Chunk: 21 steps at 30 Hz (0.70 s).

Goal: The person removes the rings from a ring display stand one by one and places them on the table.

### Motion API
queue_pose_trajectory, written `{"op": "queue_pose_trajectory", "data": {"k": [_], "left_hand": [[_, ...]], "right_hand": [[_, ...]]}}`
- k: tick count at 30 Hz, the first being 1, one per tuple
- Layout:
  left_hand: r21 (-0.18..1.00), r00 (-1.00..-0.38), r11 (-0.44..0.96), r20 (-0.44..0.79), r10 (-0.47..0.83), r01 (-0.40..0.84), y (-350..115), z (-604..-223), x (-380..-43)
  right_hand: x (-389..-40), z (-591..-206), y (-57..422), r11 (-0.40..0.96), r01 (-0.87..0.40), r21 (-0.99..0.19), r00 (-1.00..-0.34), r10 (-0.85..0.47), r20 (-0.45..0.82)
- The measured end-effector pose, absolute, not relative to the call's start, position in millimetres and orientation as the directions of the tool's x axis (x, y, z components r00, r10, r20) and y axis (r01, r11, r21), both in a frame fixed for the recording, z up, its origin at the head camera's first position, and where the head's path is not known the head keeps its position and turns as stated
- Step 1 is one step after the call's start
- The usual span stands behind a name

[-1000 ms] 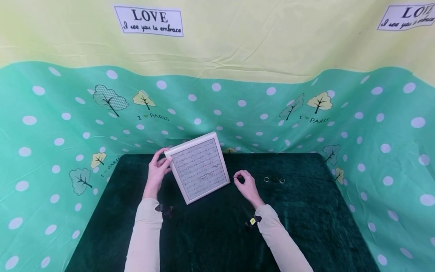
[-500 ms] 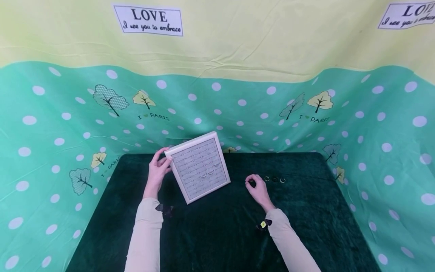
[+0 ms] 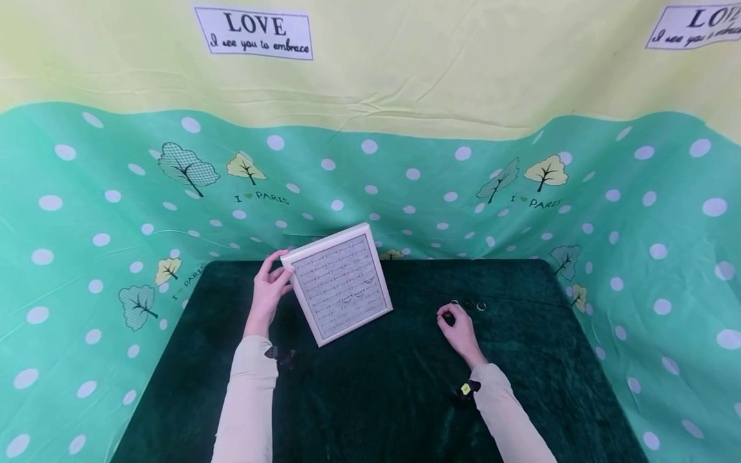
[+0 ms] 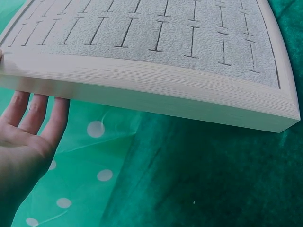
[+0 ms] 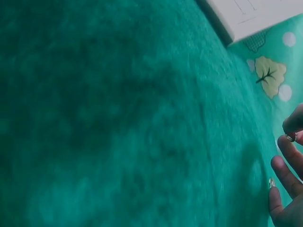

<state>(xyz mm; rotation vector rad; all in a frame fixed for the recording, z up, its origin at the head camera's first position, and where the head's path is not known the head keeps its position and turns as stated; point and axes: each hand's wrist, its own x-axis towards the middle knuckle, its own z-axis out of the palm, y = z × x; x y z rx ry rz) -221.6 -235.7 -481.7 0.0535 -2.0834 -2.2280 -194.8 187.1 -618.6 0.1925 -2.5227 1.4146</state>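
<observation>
A white-framed ring display tray (image 3: pixel 341 283) with grey slotted padding stands tilted on the dark green cloth. My left hand (image 3: pixel 267 296) grips its upper left edge; in the left wrist view, fingers (image 4: pixel 56 120) of that hand lie against the frame's side. Several silvery rings sit in the tray's lower right slots. Between thumb and fingertip my right hand (image 3: pixel 458 328) pinches a small ring (image 5: pixel 291 137), best seen in the right wrist view. Just beyond that hand, a row of loose rings (image 3: pixel 482 307) lies on the cloth, one dark and one partly hidden by the fingers.
Dark green velvety cloth (image 3: pixel 370 399) covers the table. Behind and at both sides hangs a green and yellow curtain (image 3: pixel 370 173) with dots and trees, close to the table's back edge.
My right hand has moved right and slightly toward me, from beside the tray's lower right corner to the loose rings. The left hand and the tray stay put.
</observation>
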Motion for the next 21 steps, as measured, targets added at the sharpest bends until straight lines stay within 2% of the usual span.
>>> {"op": "queue_pose_trajectory", "data": {"k": [14, 21], "left_hand": [[0.996, -0.990, -0.063, 0.053, -0.129, 0.061, -241.0, -503.9, -233.4], [0.995, -0.991, -0.067, 0.065, -0.121, 0.073, -240.1, -505.4, -234.0]], "right_hand": [[-197.0, -621.1, 213.7, 0.578, -0.209, -0.788, -0.957, 0.045, 0.287], [-195.9, -626.9, 224.5, 0.614, -0.150, -0.775, -0.966, 0.077, 0.248]]}}
